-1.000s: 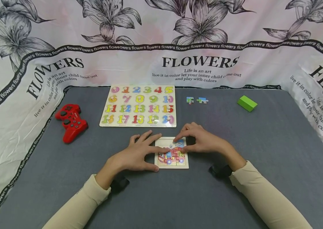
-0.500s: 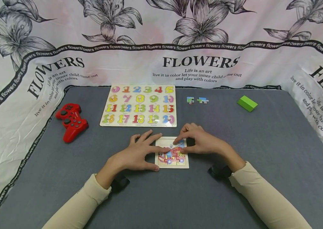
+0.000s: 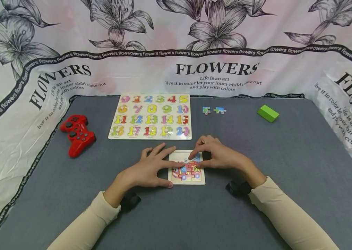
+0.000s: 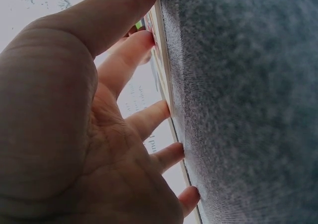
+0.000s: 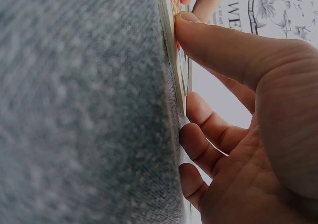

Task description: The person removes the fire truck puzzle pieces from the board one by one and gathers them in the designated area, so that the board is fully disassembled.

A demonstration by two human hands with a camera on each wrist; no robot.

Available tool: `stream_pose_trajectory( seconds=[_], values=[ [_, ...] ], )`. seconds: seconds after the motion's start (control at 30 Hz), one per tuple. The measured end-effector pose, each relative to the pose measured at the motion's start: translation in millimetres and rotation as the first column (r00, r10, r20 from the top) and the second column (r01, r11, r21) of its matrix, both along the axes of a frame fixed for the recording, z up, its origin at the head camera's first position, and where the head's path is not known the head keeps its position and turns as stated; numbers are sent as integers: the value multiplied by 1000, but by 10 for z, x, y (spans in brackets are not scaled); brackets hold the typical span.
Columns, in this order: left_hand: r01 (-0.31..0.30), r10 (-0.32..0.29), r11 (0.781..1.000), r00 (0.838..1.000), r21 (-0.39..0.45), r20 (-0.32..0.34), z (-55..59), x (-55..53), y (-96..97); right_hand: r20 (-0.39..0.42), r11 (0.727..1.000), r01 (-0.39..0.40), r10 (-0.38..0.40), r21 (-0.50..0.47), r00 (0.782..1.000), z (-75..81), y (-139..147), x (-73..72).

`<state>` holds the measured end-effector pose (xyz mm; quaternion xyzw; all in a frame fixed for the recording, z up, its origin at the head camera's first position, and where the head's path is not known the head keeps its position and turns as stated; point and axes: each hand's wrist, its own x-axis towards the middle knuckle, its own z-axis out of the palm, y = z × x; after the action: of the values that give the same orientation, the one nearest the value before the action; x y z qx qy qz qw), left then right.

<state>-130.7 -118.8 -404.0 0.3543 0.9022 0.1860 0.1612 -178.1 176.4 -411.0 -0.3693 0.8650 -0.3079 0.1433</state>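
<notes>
A small square jigsaw puzzle (image 3: 191,181) with a red and blue vehicle picture lies in its pale frame on the grey cloth. My left hand (image 3: 151,168) spreads over its left side; the index fingertip rests on the picture and the thumb touches the frame's lower left edge. My right hand (image 3: 219,152) reaches in from the other side. Its thumb and index finger bracket a blue puzzle piece (image 3: 197,158) at the upper right of the picture, appearing to pinch it. In the right wrist view the thumb (image 5: 213,37) touches the puzzle's face. Fingers partly hide the picture.
Behind the hands lies a number board (image 3: 151,116). A red game controller (image 3: 78,135) is at the left. Two loose puzzle pieces, one (image 3: 206,110) beside the other (image 3: 220,110), and a green block (image 3: 268,113) lie at the back right. Flower-printed cloth (image 3: 144,74) hangs behind.
Both hands stay almost in place on the puzzle. The head view shifts very slightly; no object visibly moves on the table.
</notes>
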Motion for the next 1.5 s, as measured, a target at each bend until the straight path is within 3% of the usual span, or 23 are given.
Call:
stream_pose_trajectory(
  seconds=[0.4,0.87,1.5],
  values=[
    [-12,12,1000,1000,10,7,-9,25,-10,-2,1000,-10,10,6,1000,10,-16,10],
    [-21,20,1000,1000,12,18,-25,28,0,-58,999,-43,44,10,997,49,-35,48],
    [-17,17,1000,1000,6,19,-17,12,16,0,999,-3,3,-48,1000,6,9,-2]
  ],
)
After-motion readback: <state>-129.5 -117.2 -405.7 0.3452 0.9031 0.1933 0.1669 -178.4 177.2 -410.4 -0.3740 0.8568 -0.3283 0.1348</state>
